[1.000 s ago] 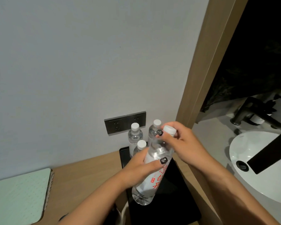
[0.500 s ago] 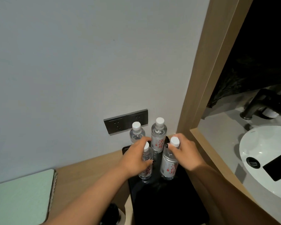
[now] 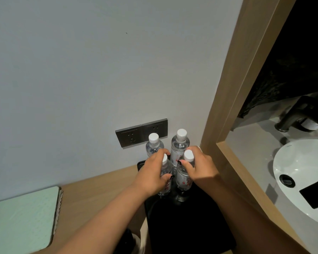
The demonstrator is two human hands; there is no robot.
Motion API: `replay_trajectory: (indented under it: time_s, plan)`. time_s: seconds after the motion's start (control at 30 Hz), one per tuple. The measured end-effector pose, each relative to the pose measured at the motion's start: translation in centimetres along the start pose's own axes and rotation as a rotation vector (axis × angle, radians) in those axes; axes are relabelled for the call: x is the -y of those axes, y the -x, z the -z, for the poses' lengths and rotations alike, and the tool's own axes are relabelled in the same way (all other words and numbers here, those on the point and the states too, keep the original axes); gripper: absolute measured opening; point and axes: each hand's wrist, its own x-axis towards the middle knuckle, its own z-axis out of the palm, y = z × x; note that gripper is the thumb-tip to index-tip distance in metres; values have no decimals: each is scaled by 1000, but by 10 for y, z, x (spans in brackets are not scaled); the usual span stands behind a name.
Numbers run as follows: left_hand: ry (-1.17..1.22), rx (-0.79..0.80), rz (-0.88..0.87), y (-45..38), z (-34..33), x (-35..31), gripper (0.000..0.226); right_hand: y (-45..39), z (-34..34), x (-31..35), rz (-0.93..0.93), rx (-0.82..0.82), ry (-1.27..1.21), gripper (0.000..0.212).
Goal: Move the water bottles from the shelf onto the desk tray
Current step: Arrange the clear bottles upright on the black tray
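Gripping one bottle apiece, both hands over the black tray (image 3: 191, 231) on the wooden desk (image 3: 99, 189). Left hand (image 3: 152, 177) wrapped round the front left bottle (image 3: 165, 173), fingers curled past its neck, thumb on the near side just above the label, cap half hidden behind the knuckles. Right hand (image 3: 200, 169) closed round the front right bottle (image 3: 184, 177), thumb across the shoulder just under the white cap, fingers round the far side. Both bottles upright, bases down on the tray's far end, standing just beside each other. Nails dark on both hands.

Behind these, two more upright with white caps: back left bottle (image 3: 153, 145) and back right bottle (image 3: 180, 143), close to the wall and in front of the grey sockets (image 3: 134, 133). Bases of the back pair hidden by hands and front bottles, so cannot tell whether on the tray or just off its far edge. Red print on the labels, too small to read.

Left of the tray, bare desk, then a pale green pad (image 3: 20, 219) with a scalloped edge at the lower left. Right of the tray, a wooden frame (image 3: 233, 107), and past it a white basin (image 3: 301, 162) with a dark drain and a dark tap (image 3: 297, 112) behind. Something dark just left of the tray's near edge, under the left forearm, too dim to tell.
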Motion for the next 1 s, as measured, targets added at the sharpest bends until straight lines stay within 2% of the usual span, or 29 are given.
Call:
replay_trajectory:
  time_s: [0.6,0.73,0.87,1.0]
  plan:
    - [-5,23,73,5,1,-6,64,-3,1,-5,94,-49,18,33]
    - [-114,-6,66,2,4,-6,66,-1,1,-4,72,-51,-10,32]
    - [-194,29,53,3,9,-8,75,0,1,-3,20,-32,-13,30]
    - [-170,-29,57,11,15,-15,83,-2,7,0,-24,17,-45,29]
